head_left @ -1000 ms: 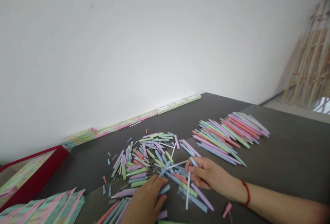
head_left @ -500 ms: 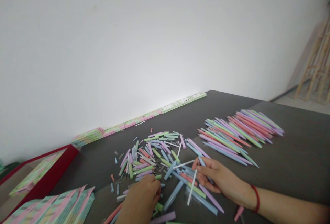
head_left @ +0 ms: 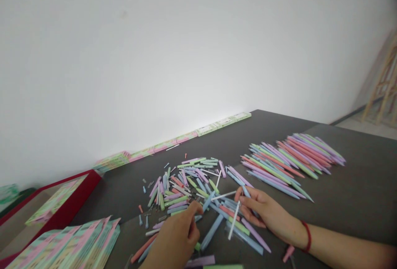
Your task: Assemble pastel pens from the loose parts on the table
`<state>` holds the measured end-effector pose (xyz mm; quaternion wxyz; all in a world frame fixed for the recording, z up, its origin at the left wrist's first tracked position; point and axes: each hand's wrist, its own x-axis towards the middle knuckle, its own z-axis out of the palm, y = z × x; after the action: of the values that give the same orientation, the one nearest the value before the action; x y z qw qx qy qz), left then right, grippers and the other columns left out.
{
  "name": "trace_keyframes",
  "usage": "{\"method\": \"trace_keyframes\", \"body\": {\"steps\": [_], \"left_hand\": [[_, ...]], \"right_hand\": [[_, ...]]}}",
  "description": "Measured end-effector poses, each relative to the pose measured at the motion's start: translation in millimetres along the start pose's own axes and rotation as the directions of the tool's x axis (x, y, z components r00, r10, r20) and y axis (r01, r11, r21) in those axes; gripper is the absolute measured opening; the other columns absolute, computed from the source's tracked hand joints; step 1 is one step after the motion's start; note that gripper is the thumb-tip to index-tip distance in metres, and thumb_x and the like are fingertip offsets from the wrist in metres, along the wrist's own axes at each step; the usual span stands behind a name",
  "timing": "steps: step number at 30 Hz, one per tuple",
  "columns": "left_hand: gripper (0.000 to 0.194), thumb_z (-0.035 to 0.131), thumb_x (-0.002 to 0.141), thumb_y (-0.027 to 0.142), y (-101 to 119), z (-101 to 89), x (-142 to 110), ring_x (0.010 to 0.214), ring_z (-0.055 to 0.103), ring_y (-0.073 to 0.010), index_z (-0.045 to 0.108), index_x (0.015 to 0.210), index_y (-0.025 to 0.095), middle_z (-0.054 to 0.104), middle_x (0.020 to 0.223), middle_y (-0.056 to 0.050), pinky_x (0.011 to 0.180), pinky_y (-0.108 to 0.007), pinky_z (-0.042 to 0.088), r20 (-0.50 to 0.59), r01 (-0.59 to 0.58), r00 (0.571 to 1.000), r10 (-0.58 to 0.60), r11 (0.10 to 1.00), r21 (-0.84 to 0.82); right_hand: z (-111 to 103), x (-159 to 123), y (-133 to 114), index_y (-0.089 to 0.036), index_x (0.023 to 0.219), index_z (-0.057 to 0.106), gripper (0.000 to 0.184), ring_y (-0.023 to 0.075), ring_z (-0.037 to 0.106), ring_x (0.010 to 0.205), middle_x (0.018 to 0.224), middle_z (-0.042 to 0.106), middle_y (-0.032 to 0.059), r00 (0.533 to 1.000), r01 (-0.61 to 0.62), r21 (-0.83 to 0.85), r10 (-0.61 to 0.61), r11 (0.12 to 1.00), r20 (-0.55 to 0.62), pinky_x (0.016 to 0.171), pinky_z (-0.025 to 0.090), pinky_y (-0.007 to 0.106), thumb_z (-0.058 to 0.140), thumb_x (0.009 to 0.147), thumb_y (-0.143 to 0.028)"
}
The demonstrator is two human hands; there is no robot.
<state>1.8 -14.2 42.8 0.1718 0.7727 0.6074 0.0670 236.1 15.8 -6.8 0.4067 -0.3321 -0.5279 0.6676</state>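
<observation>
My right hand (head_left: pixel 266 210) is closed around a blue pen part (head_left: pixel 246 191). A white refill stick (head_left: pixel 234 221) slants down from its fingertips; whether they grip it I cannot tell. My left hand (head_left: pixel 176 236) has curled fingers over the heap of loose pen parts (head_left: pixel 176 198), and what lies in them, if anything, is hidden. Just beyond its fingertips is a light blue barrel (head_left: pixel 208 201). Beneath and between the hands lie more barrels, among them a purple one (head_left: pixel 256 235) and a blue one (head_left: pixel 212 232).
Rows of pastel pens (head_left: pixel 282 159) lie on the dark table (head_left: pixel 229 147) at the right. Flat printed boxes (head_left: pixel 207 129) line the wall. At the left are a red-edged box (head_left: pixel 77 196) and a fanned stack of printed packets (head_left: pixel 77 242). A wooden frame (head_left: pixel 384 83) stands far right.
My left hand has moved slightly right and up, towards the light blue barrel. My right hand keeps its grip on the blue pen part. The whole view has shifted a little.
</observation>
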Motion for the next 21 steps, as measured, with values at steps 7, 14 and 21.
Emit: {"method": "trace_keyframes", "body": {"steps": [7,14,21], "left_hand": [[0.013,0.043,0.074,0.018,17.1,11.1,-7.0,0.072,0.056,-0.0211,0.055,0.071,0.022,0.061,0.076,-0.004,0.063,-0.030,0.032,-0.001,0.018,1.000,-0.018,0.999,0.043],[0.006,0.049,0.071,0.021,14.0,9.9,-4.5,0.067,0.052,-0.0197,0.054,0.069,0.021,0.060,0.074,-0.002,0.060,-0.029,0.027,-0.043,0.015,0.999,-0.009,0.990,0.137],[0.032,0.044,0.078,0.034,-3.8,-14.9,-5.8,0.043,0.031,-0.0111,0.044,0.048,0.021,0.037,0.044,0.006,0.045,-0.026,0.016,0.219,0.122,0.975,-0.027,0.892,-0.436]], "right_hand": [[3.2,-1.6,-4.2,-0.018,0.083,0.048,0.031,0.0038,0.023,0.032,0.045,0.044,-0.0098,1.000,-0.019,-0.070,0.018,0.997,-0.019,0.033,0.014,0.018,0.053,0.079,-0.048],[6.6,-2.5,-3.4,-0.018,0.080,0.048,0.029,0.0041,0.024,0.035,0.046,0.043,-0.0095,1.000,0.000,-0.087,0.001,0.996,0.002,0.035,0.015,0.018,0.053,0.081,-0.046],[5.0,-2.0,-2.8,-0.018,0.081,0.049,0.029,0.0053,0.026,0.036,0.046,0.042,-0.0097,0.998,0.061,-0.213,-0.055,0.975,0.036,0.037,0.020,0.019,0.049,0.084,-0.046]]}}
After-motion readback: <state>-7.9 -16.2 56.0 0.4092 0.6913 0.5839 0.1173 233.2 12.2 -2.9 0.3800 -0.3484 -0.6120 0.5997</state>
